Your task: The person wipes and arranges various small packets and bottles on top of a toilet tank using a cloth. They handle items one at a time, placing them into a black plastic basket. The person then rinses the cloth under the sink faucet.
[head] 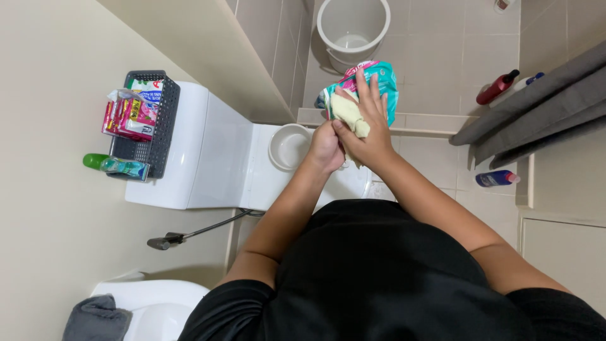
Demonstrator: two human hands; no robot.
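My two hands meet above the white toilet (pixel 252 158). My left hand (pixel 325 146) grips the lower end of a pale yellow cloth (pixel 349 113). My right hand (pixel 366 123) lies over the cloth with fingers spread, pressing it against a teal and pink plastic packet (pixel 385 79) that it holds behind it. The cloth sticks partly out of the packet. Part of the packet is hidden by my right hand.
A dark basket (pixel 161 126) with packets and a green bottle (pixel 104 163) sits on the toilet tank. A white bucket (pixel 352 28) stands on the tiled floor behind. Grey towels (pixel 536 107) hang at right, near red (pixel 497 87) and blue bottles (pixel 497 179). A spray hose (pixel 189 235) hangs at left.
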